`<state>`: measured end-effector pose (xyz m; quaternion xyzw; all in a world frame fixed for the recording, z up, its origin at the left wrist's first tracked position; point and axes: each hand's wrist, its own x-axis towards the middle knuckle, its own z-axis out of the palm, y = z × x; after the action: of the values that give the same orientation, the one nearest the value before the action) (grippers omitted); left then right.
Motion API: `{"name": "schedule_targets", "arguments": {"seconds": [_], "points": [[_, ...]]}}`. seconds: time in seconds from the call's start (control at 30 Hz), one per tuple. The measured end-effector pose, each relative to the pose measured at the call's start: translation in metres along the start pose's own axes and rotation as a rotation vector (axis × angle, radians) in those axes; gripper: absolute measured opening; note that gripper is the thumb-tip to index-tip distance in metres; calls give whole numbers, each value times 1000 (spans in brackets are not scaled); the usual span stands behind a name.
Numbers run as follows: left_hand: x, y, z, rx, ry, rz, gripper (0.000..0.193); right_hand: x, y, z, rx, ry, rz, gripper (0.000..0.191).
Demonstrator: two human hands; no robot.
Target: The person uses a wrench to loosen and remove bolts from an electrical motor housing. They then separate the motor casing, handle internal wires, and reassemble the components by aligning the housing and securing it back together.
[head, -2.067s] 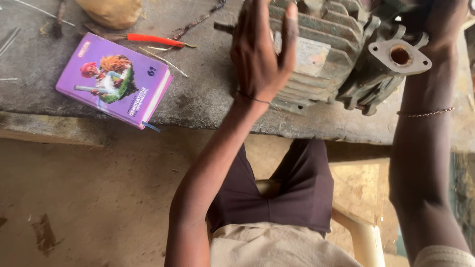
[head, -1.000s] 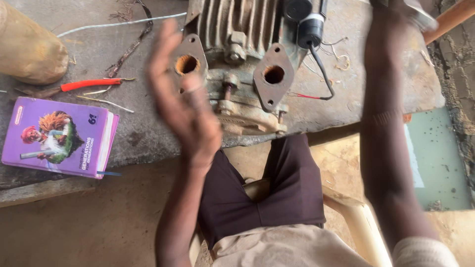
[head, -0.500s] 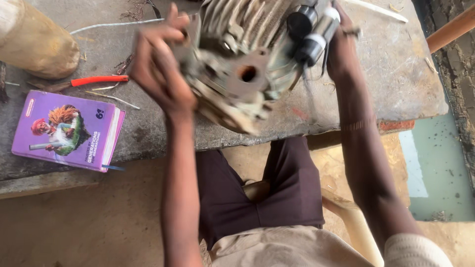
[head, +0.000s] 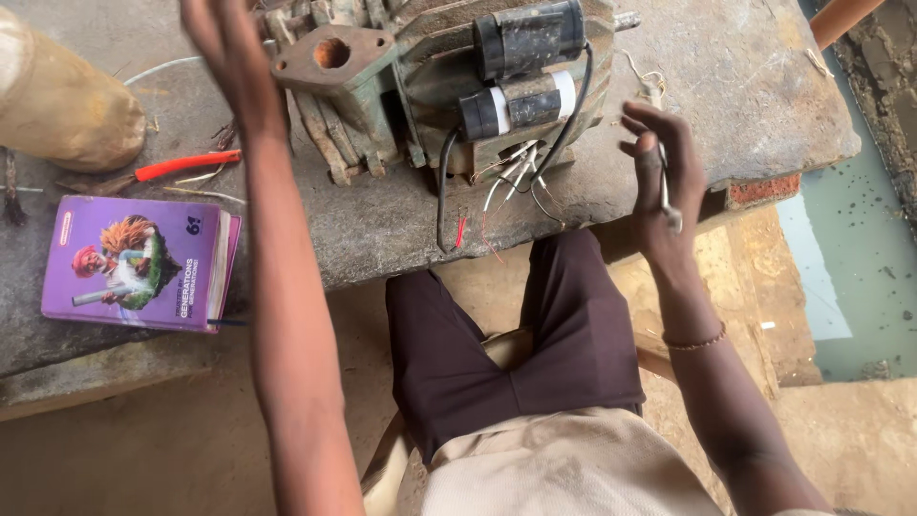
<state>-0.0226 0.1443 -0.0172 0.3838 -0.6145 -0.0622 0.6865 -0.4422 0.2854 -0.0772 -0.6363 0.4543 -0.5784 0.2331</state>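
A finned grey electric motor [head: 382,115] lies on the concrete bench [head: 745,105], its flanged port facing up. Two cylindrical capacitors [head: 521,67] are strapped to its side, and loose wires [head: 506,186] trail toward the bench edge. My left hand [head: 224,48] is raised at the motor's left end, fingers spread, holding nothing. My right hand [head: 659,182] hovers just right of the wires, clear of the motor, with a slim metal spanner [head: 668,201] pinched in its fingers. My lap in dark trousers sits below the bench.
A purple book [head: 134,263] lies at the bench's left front edge. Red-handled pliers [head: 181,164] and wire scraps are behind it, with a tan sack-like object [head: 57,105] at the far left. Greenish wet floor [head: 841,277] shows to the right.
The motor, held tilted in both hands before, now rests on the bench with its capacitors up. My right hand has pulled back to the right. My left hand has come off the housing.
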Motion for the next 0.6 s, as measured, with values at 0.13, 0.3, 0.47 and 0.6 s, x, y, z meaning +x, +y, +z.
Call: {"name": "schedule_targets", "arguments": {"seconds": [0.13,0.3,0.47,0.6], "points": [[-72,70,-15,-75,298,-255,45,3,27,-18,-260,-88,-68,24],[-186,165,-24,-181,384,-300,25,22,65,-32,-587,-414,-288,51],[-235,208,-23,27,362,-340,25,18,87,-27,-474,-260,-272,44],[-251,225,5,141,205,-207,12,12,90,-28,-376,-183,-173,39]]}}
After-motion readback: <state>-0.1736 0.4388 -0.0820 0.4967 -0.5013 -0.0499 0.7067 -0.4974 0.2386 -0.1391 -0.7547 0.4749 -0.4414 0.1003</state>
